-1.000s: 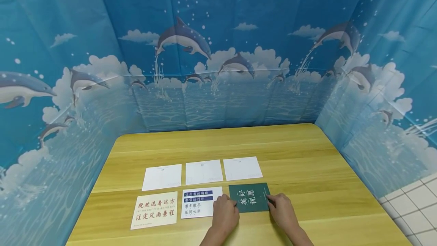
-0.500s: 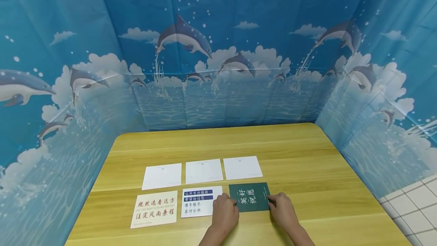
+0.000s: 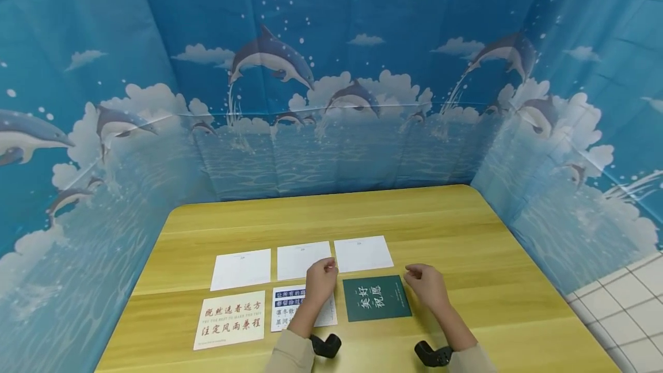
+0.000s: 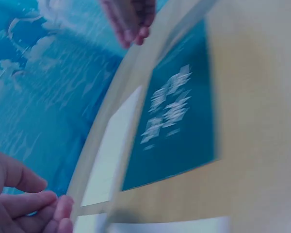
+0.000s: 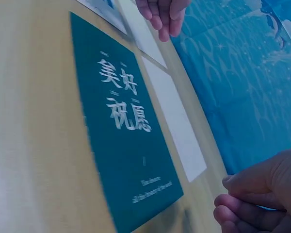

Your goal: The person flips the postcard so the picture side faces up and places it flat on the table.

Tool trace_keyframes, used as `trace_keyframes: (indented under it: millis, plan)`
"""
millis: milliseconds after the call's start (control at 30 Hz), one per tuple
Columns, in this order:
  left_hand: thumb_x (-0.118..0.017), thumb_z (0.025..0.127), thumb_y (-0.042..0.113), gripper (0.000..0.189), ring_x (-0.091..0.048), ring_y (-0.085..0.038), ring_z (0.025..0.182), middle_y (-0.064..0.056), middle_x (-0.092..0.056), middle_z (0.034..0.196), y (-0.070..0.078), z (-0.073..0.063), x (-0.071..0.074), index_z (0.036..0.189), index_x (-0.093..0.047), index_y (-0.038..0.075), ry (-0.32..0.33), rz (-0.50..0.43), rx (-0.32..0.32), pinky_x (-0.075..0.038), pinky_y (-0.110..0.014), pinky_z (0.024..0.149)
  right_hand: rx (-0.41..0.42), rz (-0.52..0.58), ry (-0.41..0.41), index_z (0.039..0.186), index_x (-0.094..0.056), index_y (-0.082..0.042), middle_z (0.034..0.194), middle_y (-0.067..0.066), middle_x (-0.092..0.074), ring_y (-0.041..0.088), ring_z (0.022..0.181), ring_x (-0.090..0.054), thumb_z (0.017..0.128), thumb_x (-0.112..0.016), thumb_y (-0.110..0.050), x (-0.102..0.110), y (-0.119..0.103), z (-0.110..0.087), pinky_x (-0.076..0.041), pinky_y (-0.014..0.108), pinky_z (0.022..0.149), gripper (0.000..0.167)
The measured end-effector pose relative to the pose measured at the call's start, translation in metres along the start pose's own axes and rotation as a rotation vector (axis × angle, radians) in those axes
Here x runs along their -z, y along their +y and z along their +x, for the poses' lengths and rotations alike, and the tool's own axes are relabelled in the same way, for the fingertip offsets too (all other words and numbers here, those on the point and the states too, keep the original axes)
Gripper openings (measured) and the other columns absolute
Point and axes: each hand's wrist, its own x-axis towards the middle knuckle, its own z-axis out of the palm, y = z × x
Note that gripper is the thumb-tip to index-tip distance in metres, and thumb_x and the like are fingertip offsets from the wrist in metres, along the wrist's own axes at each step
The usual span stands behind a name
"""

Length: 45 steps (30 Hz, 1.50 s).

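A dark green postcard (image 3: pixel 377 299) with white characters lies flat on the table, between and a little below my two raised hands. Above the white card with blue bands (image 3: pixel 284 307), partly covering it, hovers my left hand (image 3: pixel 320 282), its fingers loosely curled around nothing. My right hand (image 3: pixel 430 289) is in the air by the green card's upper right corner, fingers relaxed and thumb near the index finger. In both wrist views the hands (image 4: pixel 26 204) (image 5: pixel 259 196) are apart from the green card.
Three blank-faced white cards (image 3: pixel 240 269) (image 3: pixel 295 261) (image 3: pixel 364 254) form a back row on the wooden table (image 3: pixel 450 229). A cream card with red characters (image 3: pixel 229 321) lies front left. A blue dolphin-print curtain (image 3: pixel 331 154) encloses the table's back and sides.
Both hands have let go of the green card's side edges and lifted up and away toward the back of the table. The green card stays in place. The head view has shifted slightly.
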Motion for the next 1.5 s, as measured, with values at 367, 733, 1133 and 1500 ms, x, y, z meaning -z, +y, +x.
trace_keyframes:
  millis: [367, 733, 1133, 1500]
  plan:
    - [-0.046, 0.083, 0.002, 0.037, -0.016, -0.010, 0.044, 0.004, -0.020, 0.048, 0.015, 0.042, -0.001, 0.055, -0.025, 0.015, -0.102, 0.113, 0.014, -0.018, -0.024, 0.043, -0.036, 0.075, -0.054, 0.108, -0.060, 0.013, 0.093, 0.020, -0.063, 0.032, 0.086, -0.058, 0.085, -0.059, -0.003, -0.014, 0.005, 0.047, -0.049, 0.039, 0.068, 0.028]
    - [-0.045, 0.084, 0.001, 0.033, -0.021, -0.011, 0.043, 0.003, -0.024, 0.050, 0.012, 0.045, -0.009, 0.057, -0.030, 0.013, -0.100, 0.182, 0.059, -0.022, -0.025, 0.042, -0.037, 0.068, -0.062, 0.107, -0.059, 0.014, 0.098, 0.024, -0.062, 0.037, 0.092, -0.058, 0.085, -0.055, 0.002, -0.028, 0.005, 0.070, -0.049, 0.042, 0.075, 0.026]
    - [-0.044, 0.083, 0.000, 0.035, -0.022, -0.012, 0.043, 0.001, -0.025, 0.051, 0.012, 0.043, -0.014, 0.055, -0.029, 0.013, -0.103, 0.196, 0.059, -0.021, -0.025, 0.041, -0.103, 0.066, -0.074, 0.107, -0.060, 0.014, 0.101, 0.025, -0.061, 0.037, 0.094, -0.058, 0.081, -0.054, 0.004, -0.033, 0.009, 0.072, -0.049, 0.042, 0.075, 0.028]
    - [-0.044, 0.082, -0.002, 0.035, -0.021, -0.012, 0.044, 0.002, -0.022, 0.052, 0.011, 0.040, -0.022, 0.054, -0.028, 0.013, -0.086, 0.203, 0.048, -0.020, -0.025, 0.043, -0.117, 0.097, -0.093, 0.109, -0.060, 0.011, 0.104, 0.024, -0.062, 0.036, 0.096, -0.058, 0.081, -0.054, 0.002, -0.036, 0.010, 0.070, -0.049, 0.042, 0.075, 0.030]
